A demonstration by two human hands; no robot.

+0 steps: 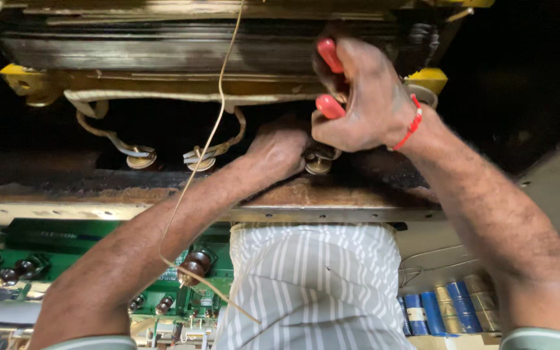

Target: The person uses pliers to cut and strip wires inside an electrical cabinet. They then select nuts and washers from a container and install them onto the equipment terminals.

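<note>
My right hand [364,97] grips the red handles of a pair of pliers [329,78], squeezed shut, with the jaws hidden below my fist at a brass terminal stud [319,165]. Just left of that stud, my left hand [279,150] reaches in with its fingers curled against the terminal; what they hold is hidden. The stud sits on a worn brown terminal board [332,193] at the front of a large transformer [183,45] with dark laminated plates and yellow brackets.
Two more brass terminals [140,159] [199,162] with sleeved leads stand to the left. A thin tan wire [212,129] hangs down across my left forearm. Green circuit boards [66,249] lie below left, blue and gold cylindrical capacitors [452,311] below right. My striped shirt [312,285] fills the bottom middle.
</note>
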